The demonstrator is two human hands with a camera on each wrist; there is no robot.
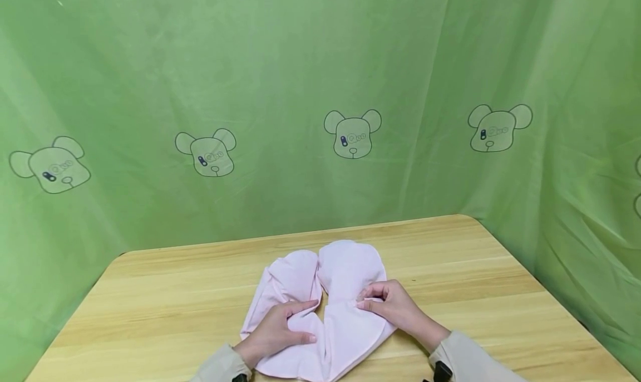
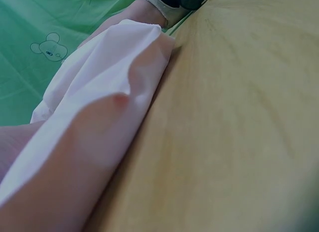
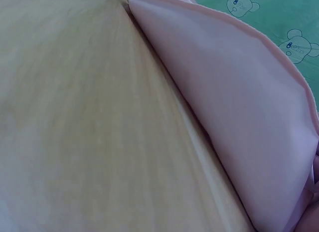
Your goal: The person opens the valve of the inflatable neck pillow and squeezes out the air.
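While pinching a fold near the middle of the pale pink fabric garment (image 1: 330, 298), right hand (image 1: 393, 307) has fingertips curled in, grip closed on a small ridge of cloth. Left hand (image 1: 280, 332) lying on the garment's near-left part, fingers mostly extended and pointing right, thumb alongside; looks like pressing flat rather than a closed grip. Left wrist view: pink cloth (image 2: 104, 92) draped over something skin-coloured, most likely part of that hand, so finger posture unclear there. Right wrist view: only a smooth slope of the pink cloth (image 3: 239, 97) meeting the wood, fingers out of sight.

Garment bunched into two rounded lobes at the far side, narrowing toward the near edge, sitting at centre-front of the light wooden tabletop (image 1: 150, 304). Both hands close together, gap between them over the garment's centre crease. Beige sleeves (image 1: 471, 360) on both forearms, dark strap at each wrist.

Green curtain backdrop (image 1: 280, 64) printed with bear-head outlines (image 1: 353, 132) wrapping round the back and right side of the tabletop.
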